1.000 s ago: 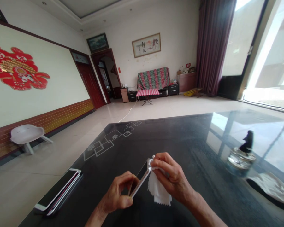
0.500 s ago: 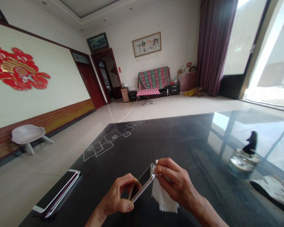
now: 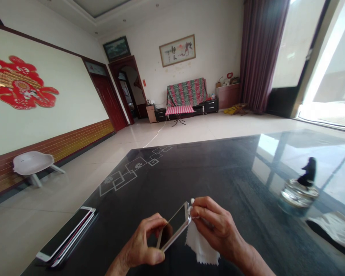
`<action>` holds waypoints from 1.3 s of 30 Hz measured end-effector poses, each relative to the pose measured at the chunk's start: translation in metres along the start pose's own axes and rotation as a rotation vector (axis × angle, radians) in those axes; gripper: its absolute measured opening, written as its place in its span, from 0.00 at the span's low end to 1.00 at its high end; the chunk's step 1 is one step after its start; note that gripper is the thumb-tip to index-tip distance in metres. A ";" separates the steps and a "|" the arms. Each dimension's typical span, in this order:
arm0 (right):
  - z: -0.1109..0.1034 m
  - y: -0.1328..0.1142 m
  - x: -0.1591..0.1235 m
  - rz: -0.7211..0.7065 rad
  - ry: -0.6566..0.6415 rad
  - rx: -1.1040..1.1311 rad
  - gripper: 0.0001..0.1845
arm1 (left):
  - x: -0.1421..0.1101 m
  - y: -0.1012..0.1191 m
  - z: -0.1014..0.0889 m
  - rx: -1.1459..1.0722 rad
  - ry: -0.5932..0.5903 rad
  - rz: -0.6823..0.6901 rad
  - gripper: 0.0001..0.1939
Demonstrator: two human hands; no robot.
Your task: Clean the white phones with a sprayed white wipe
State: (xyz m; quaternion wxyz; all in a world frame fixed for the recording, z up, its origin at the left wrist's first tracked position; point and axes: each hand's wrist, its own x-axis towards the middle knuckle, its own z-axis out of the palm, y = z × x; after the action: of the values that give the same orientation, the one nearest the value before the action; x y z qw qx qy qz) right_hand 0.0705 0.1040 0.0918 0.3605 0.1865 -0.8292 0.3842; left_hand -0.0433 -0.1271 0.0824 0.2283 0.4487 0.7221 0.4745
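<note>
A white-framed smartphone [image 3: 174, 227] is tilted above the black table, its dark screen facing up and to the left. My left hand [image 3: 145, 241] grips its lower end between thumb and fingers. At the upper right edge of the phone, my right hand [image 3: 215, 222] pinches a white cloth [image 3: 200, 247] with a zigzag edge. Part of the cloth is bunched against the phone's end, and the rest hangs below the fingers. On the left of the table lies a stack of phones [image 3: 66, 234], the top one white with a dark screen.
The glossy black table [image 3: 207, 168] bears a glass jar with a black top [image 3: 300, 191] on the right. Near it lies a crumpled pale cloth or packet [image 3: 335, 230] on something dark. A white stool [image 3: 33, 163] stands on the floor to the left.
Both hands, the phone and the cloth sit slightly lower and further right in view. The grips stay the same. The camera view has shifted a little.
</note>
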 end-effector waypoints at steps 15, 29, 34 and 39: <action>0.007 -0.006 0.004 -0.013 -0.028 -0.006 0.10 | 0.006 -0.014 0.002 -0.078 0.020 0.007 0.21; -0.014 -0.011 -0.002 0.135 0.212 0.057 0.08 | 0.001 -0.022 -0.007 -0.267 0.091 0.038 0.33; -0.006 -0.006 0.009 0.293 0.198 0.255 0.08 | 0.005 -0.018 -0.006 -0.237 0.067 0.055 0.33; -0.008 -0.017 0.019 0.413 0.106 0.498 0.11 | 0.012 -0.008 -0.006 -0.151 0.064 0.082 0.29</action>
State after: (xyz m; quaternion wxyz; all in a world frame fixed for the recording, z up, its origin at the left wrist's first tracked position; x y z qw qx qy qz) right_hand 0.0712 0.0982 0.1180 0.2607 0.0766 -0.7102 0.6494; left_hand -0.0568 -0.1208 0.0793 0.2187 0.4441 0.6722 0.5506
